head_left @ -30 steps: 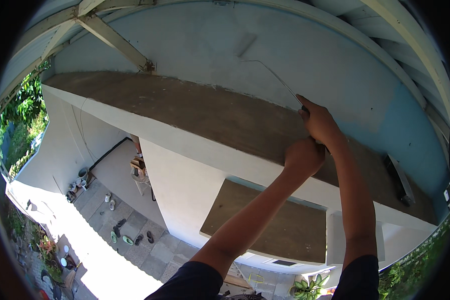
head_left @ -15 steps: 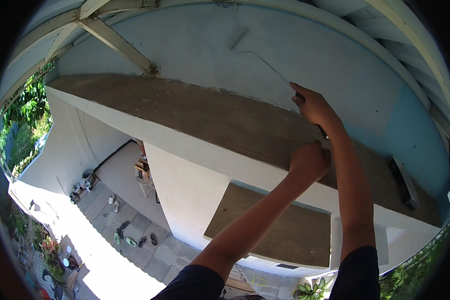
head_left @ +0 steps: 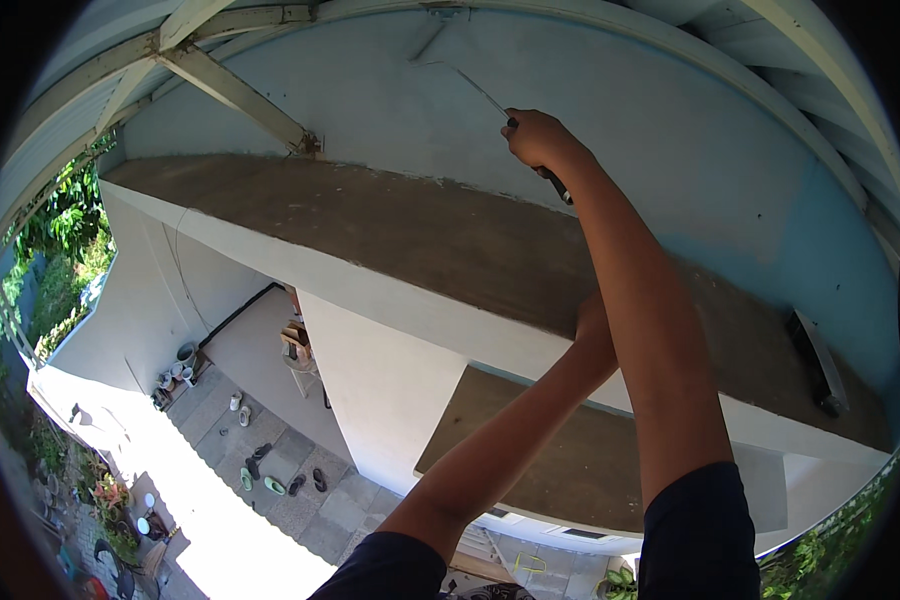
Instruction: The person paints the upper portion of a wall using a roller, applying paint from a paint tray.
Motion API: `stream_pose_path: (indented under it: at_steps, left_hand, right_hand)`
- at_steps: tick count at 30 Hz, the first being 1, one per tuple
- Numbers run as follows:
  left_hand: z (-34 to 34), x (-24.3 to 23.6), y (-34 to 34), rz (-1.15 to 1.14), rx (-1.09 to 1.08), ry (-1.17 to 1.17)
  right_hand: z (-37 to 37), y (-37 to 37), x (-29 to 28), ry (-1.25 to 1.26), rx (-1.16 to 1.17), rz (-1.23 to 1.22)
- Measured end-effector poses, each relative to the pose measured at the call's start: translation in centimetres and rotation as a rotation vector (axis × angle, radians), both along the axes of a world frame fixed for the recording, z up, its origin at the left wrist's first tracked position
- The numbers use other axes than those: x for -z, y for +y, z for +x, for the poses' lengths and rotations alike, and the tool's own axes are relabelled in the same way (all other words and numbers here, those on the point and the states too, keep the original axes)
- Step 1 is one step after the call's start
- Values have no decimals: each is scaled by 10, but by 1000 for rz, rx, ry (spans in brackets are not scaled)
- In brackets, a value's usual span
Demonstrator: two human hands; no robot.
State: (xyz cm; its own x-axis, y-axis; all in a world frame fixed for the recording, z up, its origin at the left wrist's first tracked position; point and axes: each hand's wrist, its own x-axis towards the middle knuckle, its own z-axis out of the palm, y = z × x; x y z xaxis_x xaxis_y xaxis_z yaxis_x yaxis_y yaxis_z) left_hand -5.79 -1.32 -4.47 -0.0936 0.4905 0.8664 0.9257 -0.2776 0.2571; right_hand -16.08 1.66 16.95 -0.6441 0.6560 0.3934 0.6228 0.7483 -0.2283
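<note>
Jutting below paint roller [head_left: 429, 42]: brown ledge [head_left: 410, 225]; slanted beam [head_left: 235, 97] left.

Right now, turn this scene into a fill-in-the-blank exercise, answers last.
The ____ hand grips the paint roller.
The other hand, partly hidden, sits ____ (higher/lower) in the picture.
The long ledge has a top coloured ____.
Toward the right, the wall is a deeper ____.
Missing words: right; lower; brown; blue.

The paint roller [head_left: 429, 41] has gone up and leftward, right grip [head_left: 545, 142] with it. The right forearm [head_left: 655, 320] now partly hides the left grip [head_left: 594, 318]
</note>
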Motion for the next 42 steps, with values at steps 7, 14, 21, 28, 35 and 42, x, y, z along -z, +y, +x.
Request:
stream_pose_path:
  at_steps: [7, 14, 21, 28, 35, 42]
  left_hand:
    - [7, -40, -19, -318, 54, -355]
    - [5, -49, -30, -383, 52, -357]
    - [-1, 3, 8, 136, -23, -83]
    - [5, -45, -23, -409, 4, -359]
    - [3, -42, -18, -372, 69, -388]
    - [17, -51, -26, -297, 206, -494]
  right_hand:
    - [155, 39, 50, 42, -12, -71]
    - [131, 25, 47, 17, -10, -19]
    - [-8, 13, -6, -45, -33, -48]
    - [147, 52, 37, -27, -19, -161]
    - [338, 13, 90, 243, 44, -559]
    - [380, -71, 167, 865, -290, -934]
